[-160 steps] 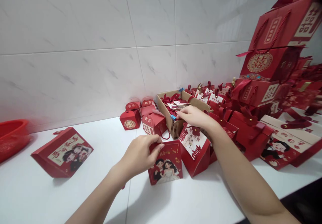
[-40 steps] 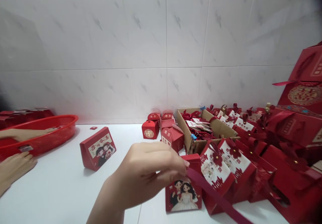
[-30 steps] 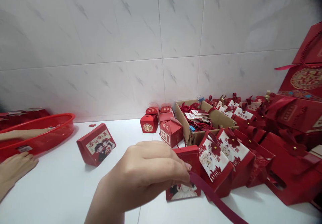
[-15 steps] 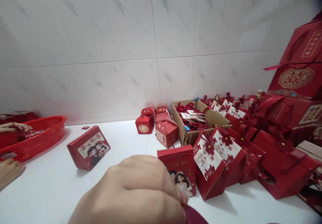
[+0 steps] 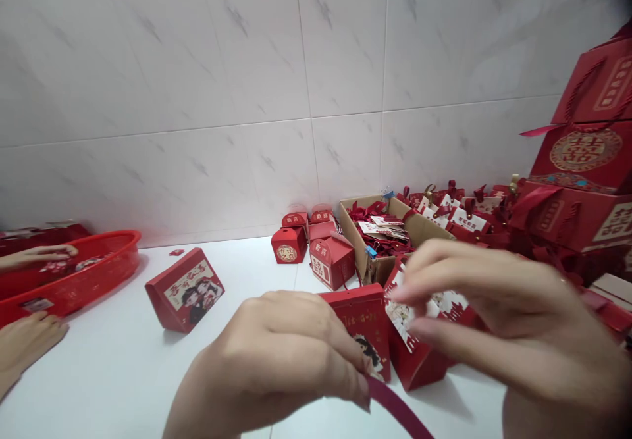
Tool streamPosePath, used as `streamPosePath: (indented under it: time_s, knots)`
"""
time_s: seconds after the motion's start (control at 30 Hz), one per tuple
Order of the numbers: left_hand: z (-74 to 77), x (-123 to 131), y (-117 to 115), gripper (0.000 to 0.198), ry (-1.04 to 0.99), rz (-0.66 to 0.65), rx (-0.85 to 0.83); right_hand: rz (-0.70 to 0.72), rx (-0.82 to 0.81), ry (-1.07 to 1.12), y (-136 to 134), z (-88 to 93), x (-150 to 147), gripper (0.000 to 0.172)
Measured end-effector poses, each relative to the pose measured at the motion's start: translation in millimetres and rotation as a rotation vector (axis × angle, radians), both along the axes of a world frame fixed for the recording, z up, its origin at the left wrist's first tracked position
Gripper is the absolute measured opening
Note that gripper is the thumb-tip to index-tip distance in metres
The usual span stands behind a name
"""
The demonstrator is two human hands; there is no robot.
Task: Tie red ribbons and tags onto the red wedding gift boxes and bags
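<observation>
My left hand (image 5: 286,353) pinches the end of a dark red ribbon (image 5: 395,407) between thumb and fingers. The ribbon curves down to the right and runs out of the picture at the bottom. My right hand (image 5: 508,314) hovers to the right, a little blurred, thumb and fingers apart with nothing seen between them. Just behind my left hand stands a red gift box with a printed couple (image 5: 363,314), partly covered by it. Beyond my right hand are a red and white gift box (image 5: 419,363) and other red boxes, largely hidden.
A cardboard box (image 5: 372,268) holds ribbons and tags. Small red boxes (image 5: 332,261) stand by the tiled wall. Large red boxes (image 5: 582,153) are stacked at right. A lone red box (image 5: 185,291) stands left. Another person's hands (image 5: 34,343) are at a red basin (image 5: 116,261).
My right hand has come into view from the right, in front of the boxes. My left hand has shifted slightly right, still pinching the ribbon, and more of the ribbon shows.
</observation>
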State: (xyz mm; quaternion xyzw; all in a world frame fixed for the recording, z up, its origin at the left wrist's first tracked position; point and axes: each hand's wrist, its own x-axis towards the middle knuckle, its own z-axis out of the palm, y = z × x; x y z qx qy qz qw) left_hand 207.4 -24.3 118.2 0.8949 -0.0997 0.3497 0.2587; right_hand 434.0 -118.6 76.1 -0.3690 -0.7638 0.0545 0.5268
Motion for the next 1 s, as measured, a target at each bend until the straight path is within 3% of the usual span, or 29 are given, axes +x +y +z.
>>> streamPosePath:
  time_s: [0.07, 0.17, 0.37, 0.57, 0.8, 1.0]
  knots:
    - [-0.4, 2, 3, 0.018, -0.017, -0.038, -0.02, 0.146, -0.152, -0.118, 17, 28.3, -12, 0.03]
    - [-2.7, 4, 3, 0.016, -0.076, -0.078, -0.037, 0.256, -0.194, -0.107, 24, 44.1, -23, 0.028]
    - [-0.1, 9, 1, 0.015, -0.117, -0.131, -0.044, 0.322, -0.178, -0.047, 10, 36.3, -24, 0.028]
    - [6.7, 7, 1, 0.013, -0.102, -0.136, -0.027, 0.302, -0.056, 0.029, 11, 28.3, -33, 0.025]
    - [-0.6, -1, 4, 0.018, -0.048, -0.143, -0.098, 0.414, 0.021, 0.005, 21, 31.9, -33, 0.012]
    - [0.2, 1, 5, 0.021, -0.057, -0.117, -0.115, 0.347, 0.091, 0.028, 27, 29.9, -39, 0.006]
